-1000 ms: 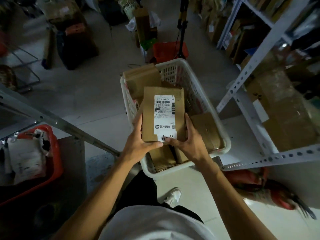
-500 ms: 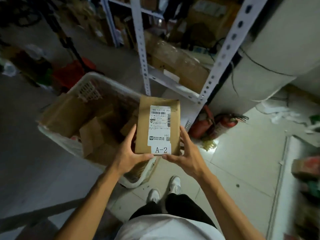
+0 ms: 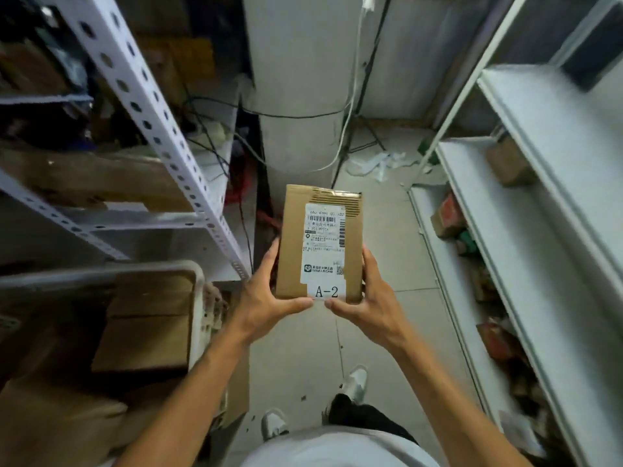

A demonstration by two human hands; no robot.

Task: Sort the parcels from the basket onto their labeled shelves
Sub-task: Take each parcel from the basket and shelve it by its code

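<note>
A brown cardboard parcel [image 3: 320,244] with a white shipping label marked "A-2" is held upright in front of me above the tiled floor. My left hand [image 3: 269,294] grips its lower left edge, thumb along the bottom. My right hand [image 3: 367,298] grips its lower right edge the same way. The white plastic basket [image 3: 199,298] stands at the lower left, with several brown parcels [image 3: 148,335] lying in it.
A white perforated-steel rack [image 3: 161,129] with boxes rises at the left. White shelves [image 3: 505,237] holding small boxes run along the right. A white pillar [image 3: 300,96] with cables stands ahead, with paper scraps on the floor beside it. My shoes show below.
I have turned right with the parcel in both hands. The basket has slid from centre to the lower left of the view, and the right-hand shelves have come into sight.
</note>
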